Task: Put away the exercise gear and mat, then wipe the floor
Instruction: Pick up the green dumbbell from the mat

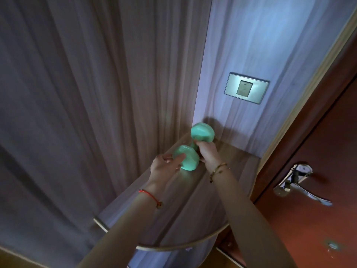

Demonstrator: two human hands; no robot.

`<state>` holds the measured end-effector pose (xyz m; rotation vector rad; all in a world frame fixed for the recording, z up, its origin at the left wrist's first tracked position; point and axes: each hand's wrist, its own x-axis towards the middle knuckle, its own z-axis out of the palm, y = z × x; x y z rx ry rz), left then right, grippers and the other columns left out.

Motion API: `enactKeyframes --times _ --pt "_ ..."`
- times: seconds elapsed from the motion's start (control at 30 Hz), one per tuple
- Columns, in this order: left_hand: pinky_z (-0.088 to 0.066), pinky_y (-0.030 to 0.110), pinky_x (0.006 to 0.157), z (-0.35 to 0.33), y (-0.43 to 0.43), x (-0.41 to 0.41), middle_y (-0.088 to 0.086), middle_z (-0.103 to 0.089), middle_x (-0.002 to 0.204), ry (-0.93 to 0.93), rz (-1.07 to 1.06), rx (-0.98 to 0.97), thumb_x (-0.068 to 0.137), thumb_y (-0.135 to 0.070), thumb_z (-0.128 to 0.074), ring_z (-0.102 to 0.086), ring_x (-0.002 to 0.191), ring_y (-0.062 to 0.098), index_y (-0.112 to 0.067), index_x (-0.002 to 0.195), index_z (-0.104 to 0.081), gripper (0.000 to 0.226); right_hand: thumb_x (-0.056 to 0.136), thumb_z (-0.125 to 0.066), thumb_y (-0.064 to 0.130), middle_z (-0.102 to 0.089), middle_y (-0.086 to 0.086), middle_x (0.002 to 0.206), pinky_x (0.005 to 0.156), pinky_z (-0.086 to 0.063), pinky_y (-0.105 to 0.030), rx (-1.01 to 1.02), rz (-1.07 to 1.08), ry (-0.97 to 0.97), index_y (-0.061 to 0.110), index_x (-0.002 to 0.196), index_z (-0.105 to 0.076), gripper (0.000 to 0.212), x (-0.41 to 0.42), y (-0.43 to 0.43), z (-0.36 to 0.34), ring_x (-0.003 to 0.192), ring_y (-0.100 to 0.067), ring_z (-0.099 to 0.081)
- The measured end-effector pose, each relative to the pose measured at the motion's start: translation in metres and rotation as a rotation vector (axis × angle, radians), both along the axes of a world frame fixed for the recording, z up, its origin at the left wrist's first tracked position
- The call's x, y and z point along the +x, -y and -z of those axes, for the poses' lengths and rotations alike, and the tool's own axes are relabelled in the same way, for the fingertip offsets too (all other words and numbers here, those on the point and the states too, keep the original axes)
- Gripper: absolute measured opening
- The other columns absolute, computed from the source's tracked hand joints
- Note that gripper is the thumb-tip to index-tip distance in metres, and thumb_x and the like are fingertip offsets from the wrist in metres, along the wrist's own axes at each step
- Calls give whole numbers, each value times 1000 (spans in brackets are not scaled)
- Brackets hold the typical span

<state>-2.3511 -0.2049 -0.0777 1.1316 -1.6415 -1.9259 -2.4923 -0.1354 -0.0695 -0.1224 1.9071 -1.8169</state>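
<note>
A mint-green dumbbell (193,149) lies on a rounded wooden corner shelf (173,219), its far head close to the corner of the wall. My right hand (209,153) grips the handle between the two heads. My left hand (167,165) rests against the near head with thumb and fingers touching its side. Both forearms reach in from the bottom of the view; the left wrist wears a red string, the right a thin bracelet.
A tall wood-grain panel (87,113) rises on the left of the shelf. A wall switch plate (246,90) sits above the shelf on the right wall. A dark red door (318,171) with a metal lever handle (301,182) stands at the right.
</note>
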Motion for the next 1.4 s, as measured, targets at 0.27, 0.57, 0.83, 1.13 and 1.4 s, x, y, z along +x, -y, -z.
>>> enactKeyframes --times 0.27,0.57,0.83,1.13,1.4 --pt "-60 43 90 -1 10 -29 0 -72 61 -5 -120 -26 37 -60 -80 -75 78 21 -19 77 -68 59 93 -59 14 -62 -7 92 68 -55 -33 24 -32 22 8 110 -61 18 -33 28 3 81 -19 -62" --pt "-57 47 96 22 10 -51 8 -78 93 -2 -211 -94 50 -65 -65 -73 102 28 -26 83 -79 53 93 -60 17 -64 -13 109 78 -56 -40 38 -45 72 5 116 -63 26 -54 45 10 95 -25 -63" --pt "-49 30 87 -3 -4 -50 -2 -67 89 82 -71 -223 91 -24 -67 -64 92 18 -12 133 -62 43 98 -58 23 -66 -8 90 59 -54 -31 48 -187 100 7 106 -61 18 -69 35 4 74 -19 -65" --pt "-45 19 100 10 -24 -51 -9 -61 126 8 13 -254 97 -8 -61 -57 116 -5 -20 149 -40 57 97 -49 13 -63 -12 122 85 -36 -22 249 5 -446 3 128 -55 33 -51 -3 4 112 -27 -58" --pt "-51 26 87 0 -19 -43 7 -68 96 -92 77 -104 88 -24 -69 -60 82 1 -9 138 -54 54 99 -47 17 -50 -8 142 111 -32 -33 185 -151 -266 7 148 -41 51 -58 -11 -11 131 -23 -46"
